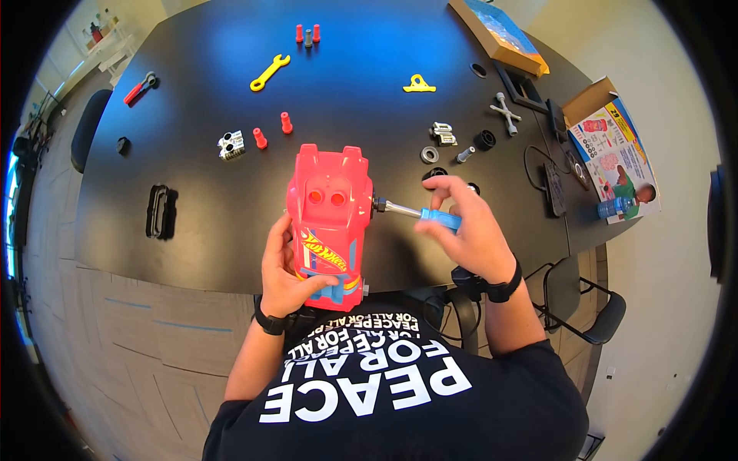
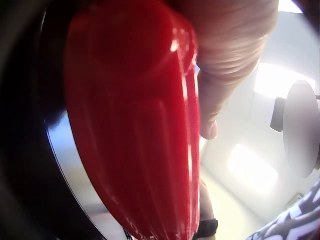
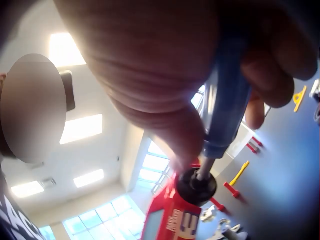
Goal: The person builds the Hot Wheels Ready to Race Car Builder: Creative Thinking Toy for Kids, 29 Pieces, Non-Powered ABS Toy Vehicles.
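A red toy car body [image 1: 327, 211] with a Hot Wheels sticker is held up over the table's near edge. My left hand [image 1: 288, 275] grips its lower left side, thumb lying across the blue window at the bottom. In the left wrist view the car's glossy red side [image 2: 135, 125] fills the middle. From the right, my right hand [image 1: 469, 230] holds a screwdriver by its blue handle [image 1: 441, 220]. The metal shaft [image 1: 403, 210] points at a black round hub [image 1: 379, 204] on the car's right side. In the right wrist view the shaft meets the hub's centre [image 3: 196, 186].
On the dark table [image 1: 207, 215] lie a yellow wrench [image 1: 270, 73], red pegs [image 1: 260, 138], a silver engine piece [image 1: 231, 145], a black frame piece [image 1: 157, 211] and a grey cross wrench [image 1: 506, 114]. An opened toy box [image 1: 615, 157] stands at the right.
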Demonstrator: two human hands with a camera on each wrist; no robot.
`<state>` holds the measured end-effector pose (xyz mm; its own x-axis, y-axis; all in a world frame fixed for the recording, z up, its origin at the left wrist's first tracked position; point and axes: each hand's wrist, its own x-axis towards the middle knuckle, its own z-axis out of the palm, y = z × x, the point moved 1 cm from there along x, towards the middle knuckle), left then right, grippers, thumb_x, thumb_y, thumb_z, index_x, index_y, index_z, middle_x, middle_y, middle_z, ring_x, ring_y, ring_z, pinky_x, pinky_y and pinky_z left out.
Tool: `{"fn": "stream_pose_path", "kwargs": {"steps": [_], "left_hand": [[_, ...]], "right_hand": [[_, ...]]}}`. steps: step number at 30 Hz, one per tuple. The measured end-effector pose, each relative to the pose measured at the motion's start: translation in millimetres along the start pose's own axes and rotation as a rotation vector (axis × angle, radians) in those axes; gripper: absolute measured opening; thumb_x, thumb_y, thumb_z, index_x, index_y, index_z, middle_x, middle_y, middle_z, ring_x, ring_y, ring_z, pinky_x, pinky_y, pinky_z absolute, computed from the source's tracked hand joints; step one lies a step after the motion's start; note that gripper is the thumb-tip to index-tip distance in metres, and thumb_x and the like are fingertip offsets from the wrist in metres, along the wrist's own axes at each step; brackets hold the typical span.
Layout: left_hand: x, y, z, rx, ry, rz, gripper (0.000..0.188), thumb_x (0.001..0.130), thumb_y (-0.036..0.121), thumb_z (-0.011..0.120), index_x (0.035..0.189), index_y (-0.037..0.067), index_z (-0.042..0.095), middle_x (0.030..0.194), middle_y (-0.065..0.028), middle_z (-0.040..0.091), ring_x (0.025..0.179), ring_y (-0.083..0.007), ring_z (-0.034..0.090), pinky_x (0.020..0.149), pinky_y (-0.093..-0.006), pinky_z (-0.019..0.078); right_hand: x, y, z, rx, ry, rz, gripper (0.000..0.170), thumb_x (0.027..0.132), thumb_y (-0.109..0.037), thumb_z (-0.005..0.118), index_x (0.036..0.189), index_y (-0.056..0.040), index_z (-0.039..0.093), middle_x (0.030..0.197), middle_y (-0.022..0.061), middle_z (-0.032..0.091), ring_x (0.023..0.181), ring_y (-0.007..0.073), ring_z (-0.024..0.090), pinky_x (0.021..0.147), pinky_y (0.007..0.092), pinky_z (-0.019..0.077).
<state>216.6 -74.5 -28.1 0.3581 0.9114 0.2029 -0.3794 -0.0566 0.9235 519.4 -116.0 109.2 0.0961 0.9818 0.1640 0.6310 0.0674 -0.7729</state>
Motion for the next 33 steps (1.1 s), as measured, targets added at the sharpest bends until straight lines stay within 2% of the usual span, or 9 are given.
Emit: {"fn": "stream_pose_path", "kwargs": {"steps": [5, 8, 11, 16, 19, 22, 25, 28, 33], "left_hand": [[-1, 0, 0, -0.009, -0.005, 0.002, 0.125, 0.070, 0.008, 0.106, 0.168, -0.002, 0.029, 0.158, -0.0188, 0.050, 0.141, -0.0262, 0.062, 0.115, -0.0424, 0.0580], [-1, 2, 0, 0.009, -0.027, -0.008, 0.124, 0.070, 0.008, 0.106, 0.168, -0.003, 0.029, 0.158, -0.0189, 0.050, 0.141, -0.0260, 0.062, 0.115, -0.0423, 0.0580], [0, 2, -1, 0.006, -0.022, -0.002, 0.125, 0.070, 0.008, 0.106, 0.167, -0.003, 0.029, 0.157, -0.0187, 0.051, 0.141, -0.0258, 0.062, 0.116, -0.0424, 0.0577], [-1, 1, 1, 0.002, -0.022, 0.002, 0.125, 0.069, 0.007, 0.106, 0.168, -0.003, 0.029, 0.157, -0.0187, 0.052, 0.141, -0.0257, 0.062, 0.116, -0.0424, 0.0571], [-1, 0, 0, 0.009, -0.017, 0.004, 0.125, 0.069, 0.007, 0.106, 0.168, -0.002, 0.029, 0.158, -0.0187, 0.052, 0.142, -0.0256, 0.061, 0.116, -0.0424, 0.0568], [-1, 1, 0, 0.007, -0.012, 0.002, 0.125, 0.069, 0.007, 0.106, 0.168, -0.002, 0.030, 0.159, -0.0187, 0.051, 0.142, -0.0257, 0.061, 0.117, -0.0423, 0.0566], [-1, 0, -1, 0.008, -0.008, -0.001, 0.126, 0.069, 0.007, 0.106, 0.168, -0.002, 0.030, 0.159, -0.0188, 0.051, 0.142, -0.0258, 0.061, 0.117, -0.0423, 0.0564], [-1, 0, -1, 0.011, -0.015, 0.005, 0.126, 0.068, 0.007, 0.106, 0.168, -0.002, 0.030, 0.159, -0.0187, 0.051, 0.142, -0.0257, 0.061, 0.117, -0.0423, 0.0565], [-2, 2, -1, 0.026, -0.011, -0.012, 0.126, 0.068, 0.007, 0.106, 0.168, -0.002, 0.030, 0.159, -0.0185, 0.051, 0.141, -0.0255, 0.062, 0.116, -0.0422, 0.0567]], "right_hand": [[-1, 19, -9, -0.079, -0.065, -0.088, 0.043, 0.083, -0.017, 0.095, 0.121, -0.0064, 0.076, 0.090, 0.0043, 0.068, 0.074, 0.0202, 0.063, 0.072, 0.0350, 0.0516], [-1, 26, -7, 0.093, -0.107, -0.016, 0.049, 0.086, -0.018, 0.094, 0.128, -0.0076, 0.073, 0.087, 0.0034, 0.068, 0.072, 0.0184, 0.062, 0.073, 0.0344, 0.0515], [-3, 10, -7, -0.099, -0.042, -0.167, 0.045, 0.094, -0.015, 0.088, 0.135, -0.0056, 0.070, 0.087, 0.0033, 0.074, 0.072, 0.0148, 0.065, 0.070, 0.0316, 0.0518], [-4, 27, -2, 0.322, -0.024, 0.142, 0.045, 0.098, -0.013, 0.084, 0.139, 0.0005, 0.068, 0.088, 0.0025, 0.077, 0.079, 0.0100, 0.071, 0.072, 0.0260, 0.0532], [-8, 2, -10, 0.070, -0.054, 0.017, 0.041, 0.104, -0.015, 0.078, 0.140, 0.0011, 0.067, 0.086, 0.0036, 0.077, 0.082, 0.0107, 0.074, 0.074, 0.0250, 0.0543], [-4, 29, -3, 0.356, -0.048, 0.164, 0.051, 0.101, -0.017, 0.082, 0.145, -0.0007, 0.064, 0.093, 0.0027, 0.075, 0.076, 0.0094, 0.069, 0.072, 0.0257, 0.0525], [-8, 8, -8, 0.117, -0.019, -0.008, 0.051, 0.103, -0.019, 0.081, 0.147, -0.0010, 0.063, 0.093, 0.0026, 0.074, 0.075, 0.0095, 0.069, 0.073, 0.0268, 0.0527], [-7, 32, -4, 0.410, -0.062, 0.183, 0.060, 0.096, -0.018, 0.088, 0.148, -0.0026, 0.062, 0.100, 0.0021, 0.071, 0.077, 0.0089, 0.067, 0.073, 0.0257, 0.0524], [-8, 35, -3, 0.242, -0.067, 0.071, 0.054, 0.100, -0.016, 0.083, 0.148, -0.0019, 0.062, 0.098, 0.0030, 0.073, 0.082, 0.0095, 0.070, 0.076, 0.0259, 0.0540]]}}
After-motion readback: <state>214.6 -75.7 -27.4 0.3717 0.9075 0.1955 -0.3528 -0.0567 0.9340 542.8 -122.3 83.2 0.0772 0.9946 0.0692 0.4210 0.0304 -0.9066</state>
